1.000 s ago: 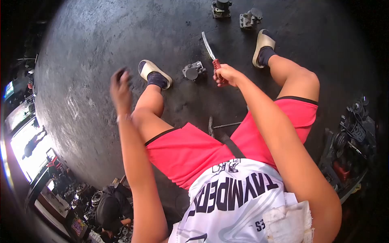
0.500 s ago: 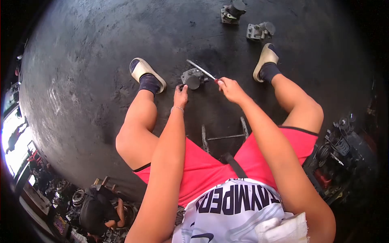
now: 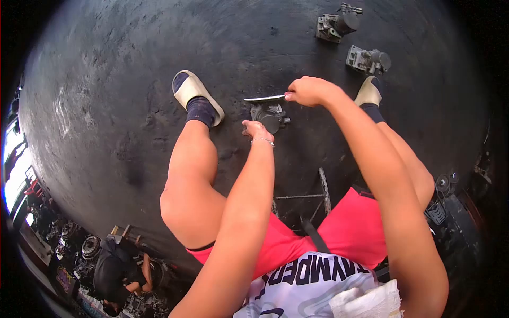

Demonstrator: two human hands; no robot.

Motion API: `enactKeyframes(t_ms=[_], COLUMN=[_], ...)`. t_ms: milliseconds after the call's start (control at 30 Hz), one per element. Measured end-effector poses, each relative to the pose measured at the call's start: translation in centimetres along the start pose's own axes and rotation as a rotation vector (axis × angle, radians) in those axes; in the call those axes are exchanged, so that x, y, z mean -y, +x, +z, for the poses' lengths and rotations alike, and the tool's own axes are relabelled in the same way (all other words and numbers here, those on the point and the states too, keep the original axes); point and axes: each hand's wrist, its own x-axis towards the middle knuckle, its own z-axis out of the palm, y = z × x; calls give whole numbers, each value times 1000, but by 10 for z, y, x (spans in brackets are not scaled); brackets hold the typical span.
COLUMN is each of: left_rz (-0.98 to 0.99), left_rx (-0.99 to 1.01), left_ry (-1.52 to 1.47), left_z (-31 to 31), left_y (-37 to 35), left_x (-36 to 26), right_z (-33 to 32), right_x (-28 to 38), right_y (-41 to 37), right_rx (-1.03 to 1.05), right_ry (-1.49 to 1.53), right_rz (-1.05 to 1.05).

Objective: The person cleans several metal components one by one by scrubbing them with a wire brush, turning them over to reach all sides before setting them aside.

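A grey metal throttle body [image 3: 271, 122], with a round cover and a flat flange, lies on the dark floor between my feet. My left hand [image 3: 255, 130] grips its near left edge, fingers curled against it and partly hidden behind the hand. In my closed right hand [image 3: 310, 91] is a red-handled tool with a long silver shaft [image 3: 264, 98]; most of the handle is covered by my fingers. The shaft points left and crosses just above the part's far edge in this view.
Two similar metal parts, one [image 3: 336, 25] farther off and one [image 3: 368, 60] nearer, stand beyond my right foot [image 3: 368, 91]. A low metal frame [image 3: 324, 191] is between my legs. At lower left, a person [image 3: 119, 273] bends among engine parts; more parts [image 3: 437, 206] lie at right.
The tool has swung from a slant to nearly level as my right hand rose in view. My left hand stays at the part. The view has shifted, and the far parts appear farther right.
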Motion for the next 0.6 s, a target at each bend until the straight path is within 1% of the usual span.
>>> enactKeyframes(t_ms=[33, 67, 100, 133, 167, 200, 233, 267, 300, 367, 400, 433, 500, 567, 600], left_rz=[40, 28, 120, 214, 313, 313, 367, 419, 417, 415, 383, 379, 517, 744, 806], left_rx=[-13, -26, -51, -75, -90, -89, -173, -262, -273, -144, -290, -293, -359, -360, -386], left_ry=[-77, -75, -96, -111, -129, -130, -85, -36, -29, -404, -201, -206, -20, 98, 271], left_z=[2, 4, 4, 2, 2, 6, 7, 6, 6, 3, 3, 8, 9, 10, 9], left_y=[1, 2, 2, -7, -8, -6, 0, 13, 26, 24, 19, 1, -14, 0, -2], left_x=[2, 5, 10, 10, 10, 10, 12, 19, 24, 20, 23, 13, 11, 12, 11], right_z=[-4, -3, -1, -3, -4, 3, 19, 23, 29, 33, 36, 32, 22, 14, 22], right_x=[-3, -12, -20, -23, -25, -29, -38, -34, -30, -27, -33, -39, -55, -76, -83], right_y=[6, 11, 12, 5, 0, 0, 7, 17, 25, 43, 46, 39, 13, -7, -1], right_rx=[104, 101, 121, 130, 128, 93, 26, 26, 32, 48, 49, 53, 60, 81, 84], right_ry=[-19, 0, 2, -36, -76, -50, -75, -129, -177, -168, -140, -146, -146, -150, -91], right_rz=[-15, -88, -86, -158, -230, -289, -312, -326, -339, -365, -387, -390, -402, -328, -327])
